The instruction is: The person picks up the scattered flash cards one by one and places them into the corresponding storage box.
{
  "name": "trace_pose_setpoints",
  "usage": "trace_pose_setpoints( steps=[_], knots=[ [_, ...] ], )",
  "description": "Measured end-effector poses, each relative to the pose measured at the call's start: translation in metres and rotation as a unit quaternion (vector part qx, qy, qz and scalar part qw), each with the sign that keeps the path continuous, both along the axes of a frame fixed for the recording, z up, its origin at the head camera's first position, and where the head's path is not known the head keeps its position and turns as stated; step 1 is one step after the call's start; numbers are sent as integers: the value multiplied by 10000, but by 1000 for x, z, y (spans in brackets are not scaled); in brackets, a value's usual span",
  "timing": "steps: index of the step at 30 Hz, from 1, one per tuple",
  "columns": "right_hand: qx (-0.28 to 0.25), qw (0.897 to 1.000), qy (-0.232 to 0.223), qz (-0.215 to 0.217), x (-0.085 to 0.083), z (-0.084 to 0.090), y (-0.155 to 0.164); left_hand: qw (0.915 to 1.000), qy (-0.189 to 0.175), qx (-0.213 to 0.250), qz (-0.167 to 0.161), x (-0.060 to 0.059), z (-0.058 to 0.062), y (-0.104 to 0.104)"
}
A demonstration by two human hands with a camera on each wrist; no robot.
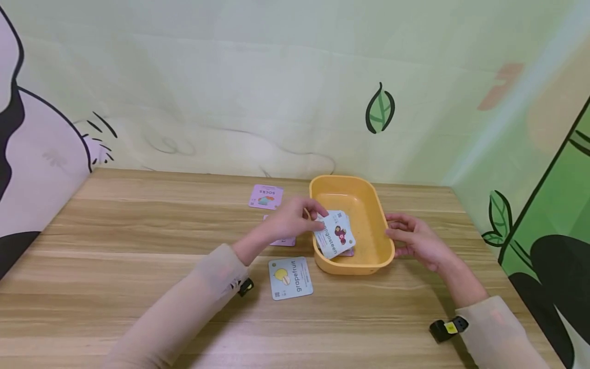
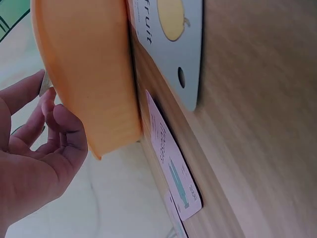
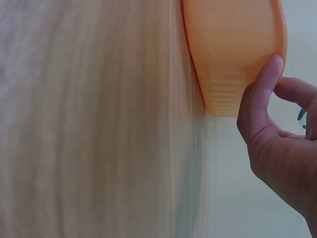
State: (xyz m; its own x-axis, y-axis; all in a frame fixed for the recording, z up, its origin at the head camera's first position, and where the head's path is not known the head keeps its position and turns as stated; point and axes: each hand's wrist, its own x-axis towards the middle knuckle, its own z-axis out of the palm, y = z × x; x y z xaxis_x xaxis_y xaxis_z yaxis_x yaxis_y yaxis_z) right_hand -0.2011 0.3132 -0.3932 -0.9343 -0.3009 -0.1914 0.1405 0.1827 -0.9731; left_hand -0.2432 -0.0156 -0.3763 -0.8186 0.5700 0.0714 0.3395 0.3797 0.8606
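A yellow-orange plastic bin [image 1: 364,205] stands toward the back of the table. My left hand [image 1: 292,220] reaches over its left rim and pinches the edge of a mangosteen card [image 1: 340,237] between thumb and fingers. In the left wrist view a thin card edge [image 2: 45,84] shows at the fingertips. More cards lie under the mangosteen card, a purple edge [image 1: 349,252] peeking out below. At the bin's right side, my right hand [image 1: 417,241] holds the rim, with one finger [image 3: 270,74] along the outer wall.
On the wooden table [image 1: 138,266], a grapefruit card [image 1: 290,278] lies in front of the bin. Left of it are a purple socks card [image 1: 266,197] and a trousers card [image 2: 173,158], partly hidden by my left arm in the head view. A printed wall cloth [image 1: 258,92] hangs behind.
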Motion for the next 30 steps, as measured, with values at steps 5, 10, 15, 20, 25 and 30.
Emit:
trace_pose_setpoints(
  steps=[5, 10, 15, 20, 25, 30],
  knots=[
    [23, 10000, -1, 26, 0, 0, 0, 9994, 140, -313, -33, 0, -1, 2],
    [30, 10000, 1, 37, -1, -1, 0, 9995, 153, -287, -19, 0, -3, 1],
    [45, 10000, 1, 10, -1, -1, 0, 9998, 119, -150, 2, 0, -4, -2],
    [40, 10000, 1, 5, 0, -1, 0, 10000, 74, -50, 31, -2, -6, -6],
    [51, 10000, 9, 12, 0, -1, 0, 9999, 29, -14, 104, -3, -5, -14],
    [43, 10000, 37, 43, 1, 0, 0, 9995, 20, -45, 305, -7, -5, -26]
  ],
)
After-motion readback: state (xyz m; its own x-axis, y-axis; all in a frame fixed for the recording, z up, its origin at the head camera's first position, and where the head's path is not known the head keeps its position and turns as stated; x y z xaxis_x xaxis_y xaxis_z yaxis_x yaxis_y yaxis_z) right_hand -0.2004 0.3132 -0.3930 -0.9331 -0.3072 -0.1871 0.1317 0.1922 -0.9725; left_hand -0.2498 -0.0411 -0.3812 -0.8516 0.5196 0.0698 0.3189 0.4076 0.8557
